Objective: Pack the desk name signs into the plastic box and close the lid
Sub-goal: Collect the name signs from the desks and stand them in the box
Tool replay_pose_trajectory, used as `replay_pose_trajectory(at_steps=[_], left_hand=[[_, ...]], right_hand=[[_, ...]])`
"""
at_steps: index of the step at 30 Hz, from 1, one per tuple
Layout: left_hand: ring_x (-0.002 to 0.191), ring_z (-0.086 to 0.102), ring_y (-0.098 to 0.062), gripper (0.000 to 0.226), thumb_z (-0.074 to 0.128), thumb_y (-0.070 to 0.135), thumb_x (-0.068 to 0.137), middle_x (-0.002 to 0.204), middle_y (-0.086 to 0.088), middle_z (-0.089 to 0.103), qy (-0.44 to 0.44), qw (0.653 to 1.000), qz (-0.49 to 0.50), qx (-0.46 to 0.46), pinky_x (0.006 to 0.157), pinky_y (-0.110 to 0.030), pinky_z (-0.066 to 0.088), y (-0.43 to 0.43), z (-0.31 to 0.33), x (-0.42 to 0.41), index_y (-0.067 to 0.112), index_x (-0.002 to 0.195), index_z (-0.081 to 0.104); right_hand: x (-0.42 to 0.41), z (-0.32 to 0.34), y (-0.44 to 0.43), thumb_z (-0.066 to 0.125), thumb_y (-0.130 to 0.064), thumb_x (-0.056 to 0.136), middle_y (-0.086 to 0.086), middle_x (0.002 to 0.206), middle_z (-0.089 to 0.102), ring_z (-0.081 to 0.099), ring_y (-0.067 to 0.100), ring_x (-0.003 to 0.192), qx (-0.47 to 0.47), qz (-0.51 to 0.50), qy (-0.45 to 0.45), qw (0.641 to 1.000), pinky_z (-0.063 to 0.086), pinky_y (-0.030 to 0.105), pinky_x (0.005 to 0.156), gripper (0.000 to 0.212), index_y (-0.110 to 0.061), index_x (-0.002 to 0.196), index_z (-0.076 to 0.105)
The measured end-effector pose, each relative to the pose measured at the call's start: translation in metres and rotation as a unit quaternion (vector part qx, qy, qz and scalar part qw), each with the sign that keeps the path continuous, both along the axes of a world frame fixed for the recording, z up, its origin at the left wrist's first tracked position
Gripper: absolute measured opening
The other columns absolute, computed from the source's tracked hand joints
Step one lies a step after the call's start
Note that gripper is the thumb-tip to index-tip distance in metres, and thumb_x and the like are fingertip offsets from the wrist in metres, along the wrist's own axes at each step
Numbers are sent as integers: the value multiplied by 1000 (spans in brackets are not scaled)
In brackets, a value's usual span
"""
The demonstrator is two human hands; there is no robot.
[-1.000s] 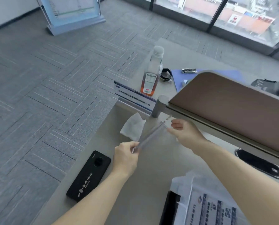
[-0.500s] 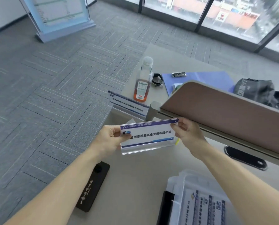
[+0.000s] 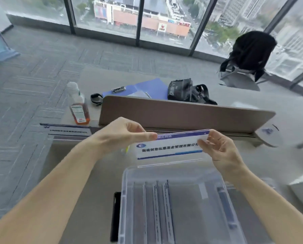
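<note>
Acrylic name sign [image 3: 172, 148] held upright above far rim of open plastic box [image 3: 125, 199], left hand [image 3: 119, 134] fingers [image 3: 147, 136] and right hand [image 3: 221, 148] fingers pinching its ends, several signs standing on edge inside box, box at near bench [image 3: 87, 182] edge.

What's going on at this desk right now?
A person is packing desk name signs. Both hands hold one clear acrylic name sign by its ends, the left hand at one end and the right hand at the other, just above the far rim of an open plastic box. Several signs already stand on edge inside. Another sign waits on the desk by a drink bottle. No lid is on the box.
</note>
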State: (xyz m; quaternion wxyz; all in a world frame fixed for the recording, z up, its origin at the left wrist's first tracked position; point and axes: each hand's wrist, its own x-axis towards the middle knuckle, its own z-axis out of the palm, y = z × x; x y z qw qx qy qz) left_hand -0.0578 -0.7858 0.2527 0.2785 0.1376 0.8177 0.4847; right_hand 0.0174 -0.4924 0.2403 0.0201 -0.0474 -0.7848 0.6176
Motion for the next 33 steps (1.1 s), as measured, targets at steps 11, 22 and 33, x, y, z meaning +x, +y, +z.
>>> replay_pose_trajectory(at_steps=[11,22,33], left_hand=[[89,71,-13,19,65,31,90,97,10,77,76,958,-209,-181,83,-35,59,196,-21,72,32,106,75],[81,77,-35,20,47,3,100,97,-25,77,-311,942,68,-105,70,-44,65,222,-70,138,-5,109,63],[87,76,-39,17,44,2,98,98,-23,71,-239,938,115,-224,72,-47,64,251,-170,144,0,105,58]], right_hand=[[75,-15,106,65,-19,96,-4,116,72,65,10,112,169,-2,-49,984,51,34,102,24,-15,120,66],[140,-101,64,46,-26,104,6,144,50,57,17,101,-72,-67,-407,908,46,24,74,59,-11,155,22],[104,-209,45,48,-12,100,19,136,59,58,36,123,-11,-51,-449,892,50,39,95,42,-4,141,49]])
